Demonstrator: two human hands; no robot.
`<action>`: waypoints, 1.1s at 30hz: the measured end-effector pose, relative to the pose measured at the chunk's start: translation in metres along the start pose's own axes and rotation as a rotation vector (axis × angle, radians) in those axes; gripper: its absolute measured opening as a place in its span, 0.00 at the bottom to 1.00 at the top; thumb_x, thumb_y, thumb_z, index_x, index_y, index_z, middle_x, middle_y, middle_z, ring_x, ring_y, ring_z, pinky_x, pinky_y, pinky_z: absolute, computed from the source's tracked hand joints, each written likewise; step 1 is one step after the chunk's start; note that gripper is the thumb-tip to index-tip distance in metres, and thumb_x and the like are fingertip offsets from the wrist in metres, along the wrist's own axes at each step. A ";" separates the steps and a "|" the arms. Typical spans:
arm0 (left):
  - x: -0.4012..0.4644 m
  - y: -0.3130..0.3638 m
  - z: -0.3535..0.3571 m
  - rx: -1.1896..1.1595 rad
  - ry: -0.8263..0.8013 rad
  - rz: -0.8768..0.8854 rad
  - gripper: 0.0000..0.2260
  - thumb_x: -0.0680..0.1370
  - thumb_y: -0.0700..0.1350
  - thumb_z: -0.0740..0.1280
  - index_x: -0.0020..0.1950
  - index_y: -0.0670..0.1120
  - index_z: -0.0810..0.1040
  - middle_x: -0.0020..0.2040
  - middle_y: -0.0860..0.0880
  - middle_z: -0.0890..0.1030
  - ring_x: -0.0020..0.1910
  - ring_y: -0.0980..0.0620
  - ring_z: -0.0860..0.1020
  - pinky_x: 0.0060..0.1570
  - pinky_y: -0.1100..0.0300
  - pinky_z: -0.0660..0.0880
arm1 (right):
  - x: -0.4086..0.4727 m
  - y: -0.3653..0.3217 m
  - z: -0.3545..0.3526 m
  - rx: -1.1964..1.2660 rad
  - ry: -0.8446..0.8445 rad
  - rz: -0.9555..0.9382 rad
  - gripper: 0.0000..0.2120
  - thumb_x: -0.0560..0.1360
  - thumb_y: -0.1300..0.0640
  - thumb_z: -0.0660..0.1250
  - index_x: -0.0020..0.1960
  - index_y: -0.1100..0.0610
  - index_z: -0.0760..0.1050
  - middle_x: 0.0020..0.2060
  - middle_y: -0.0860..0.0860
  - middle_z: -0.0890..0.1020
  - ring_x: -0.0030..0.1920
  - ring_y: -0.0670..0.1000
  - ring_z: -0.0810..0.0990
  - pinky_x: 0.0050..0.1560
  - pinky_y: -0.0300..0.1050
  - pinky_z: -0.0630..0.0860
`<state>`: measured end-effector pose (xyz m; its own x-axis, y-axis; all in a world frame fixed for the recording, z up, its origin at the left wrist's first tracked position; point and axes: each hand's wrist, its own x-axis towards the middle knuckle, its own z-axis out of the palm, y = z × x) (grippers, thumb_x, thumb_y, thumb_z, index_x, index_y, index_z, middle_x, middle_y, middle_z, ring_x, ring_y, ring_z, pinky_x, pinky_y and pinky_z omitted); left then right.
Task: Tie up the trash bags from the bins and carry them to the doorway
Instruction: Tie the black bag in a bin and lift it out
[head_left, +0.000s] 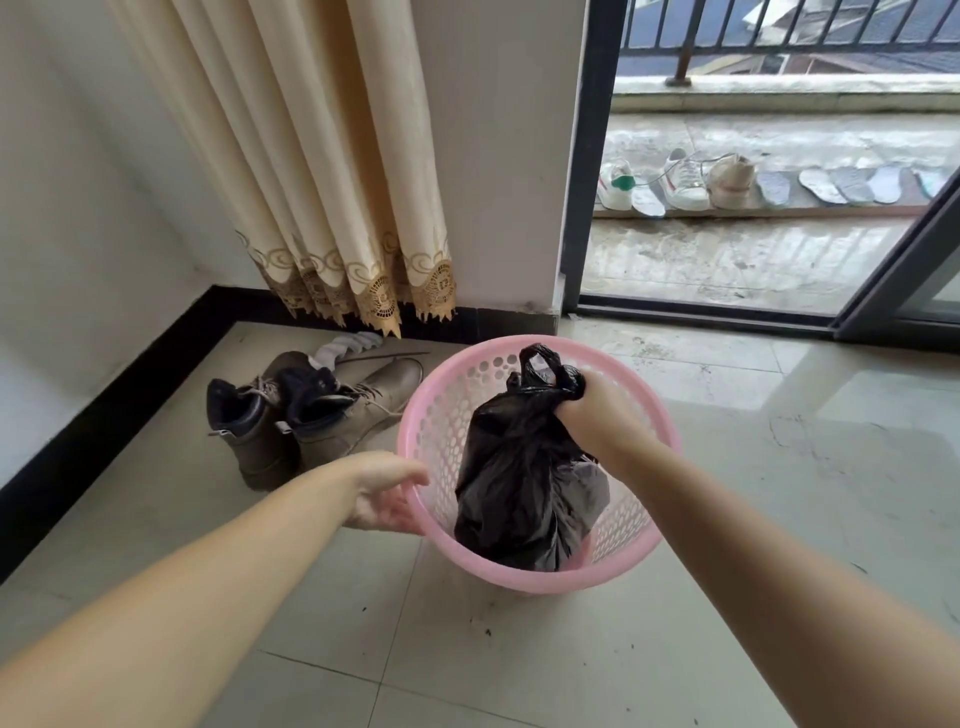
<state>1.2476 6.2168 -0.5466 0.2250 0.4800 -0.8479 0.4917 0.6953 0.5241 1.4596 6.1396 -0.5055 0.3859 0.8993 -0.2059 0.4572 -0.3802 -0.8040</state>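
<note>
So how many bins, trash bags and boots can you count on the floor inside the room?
pink perforated bin: 1
black trash bag: 1
brown lace-up boots: 2
Total: 4

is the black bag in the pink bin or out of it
In. The black bag sits in the pink bin, base below the rim; the right hand grips its gathered top, the left hand holds the rim.
</note>
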 end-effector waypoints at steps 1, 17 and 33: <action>0.004 -0.001 0.001 -0.036 0.013 0.001 0.17 0.77 0.34 0.60 0.67 0.38 0.67 0.47 0.37 0.81 0.35 0.42 0.83 0.43 0.44 0.81 | -0.001 -0.007 -0.003 0.041 0.023 -0.017 0.10 0.75 0.66 0.58 0.44 0.54 0.74 0.30 0.48 0.75 0.33 0.50 0.72 0.27 0.37 0.63; 0.031 0.048 0.051 -0.612 0.114 0.318 0.19 0.79 0.36 0.59 0.71 0.41 0.65 0.65 0.43 0.68 0.56 0.43 0.75 0.29 0.56 0.80 | -0.031 -0.068 -0.098 1.082 0.523 -0.332 0.15 0.74 0.71 0.61 0.37 0.54 0.77 0.31 0.46 0.82 0.38 0.47 0.81 0.43 0.39 0.78; 0.036 0.053 0.065 -0.724 0.060 0.293 0.23 0.81 0.48 0.61 0.74 0.44 0.59 0.72 0.34 0.61 0.62 0.38 0.75 0.55 0.50 0.77 | -0.024 0.054 -0.061 0.377 0.270 0.147 0.09 0.72 0.62 0.59 0.48 0.60 0.77 0.43 0.61 0.83 0.41 0.59 0.79 0.47 0.56 0.78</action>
<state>1.3365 6.2358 -0.5543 0.2051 0.7117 -0.6719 -0.2564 0.7016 0.6648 1.5242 6.0844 -0.5096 0.6416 0.7346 -0.2208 0.0788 -0.3495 -0.9336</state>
